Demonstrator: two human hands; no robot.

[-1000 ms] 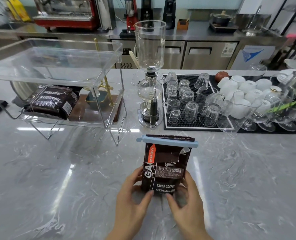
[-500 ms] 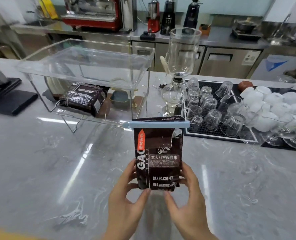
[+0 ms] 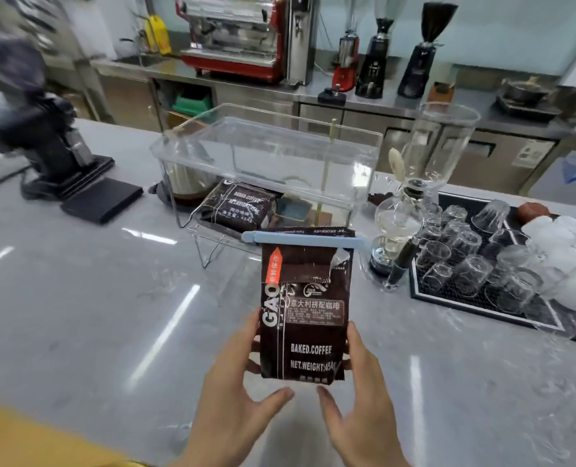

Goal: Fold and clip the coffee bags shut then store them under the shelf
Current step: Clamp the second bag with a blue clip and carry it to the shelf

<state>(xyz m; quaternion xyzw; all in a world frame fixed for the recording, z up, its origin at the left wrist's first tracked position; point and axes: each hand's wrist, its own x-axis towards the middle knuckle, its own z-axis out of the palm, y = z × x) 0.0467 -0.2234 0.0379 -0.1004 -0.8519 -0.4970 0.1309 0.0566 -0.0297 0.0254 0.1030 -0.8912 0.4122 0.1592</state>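
A dark brown coffee bag (image 3: pixel 306 318) is held upright above the grey counter, its folded top pinched under a long light-blue clip (image 3: pixel 305 240). My left hand (image 3: pixel 237 396) grips its lower left side and my right hand (image 3: pixel 357 399) its lower right side, thumbs spread below the bag. A second dark coffee bag (image 3: pixel 237 205) lies flat on the lower level under the clear acrylic shelf (image 3: pixel 269 153), beyond the held bag.
A glass siphon brewer (image 3: pixel 418 197) stands right of the shelf. A black mat (image 3: pixel 448 294) with several upturned glasses and white cups fills the right side. A black grinder (image 3: pixel 43 143) and a black pad (image 3: pixel 102 200) sit at the left. A yellow patch shows at the bottom left.
The bag has risen and tilted more upright in both hands. The view has swung left, so the shelf and siphon now sit further right. My thumbs have spread off the bag's bottom.
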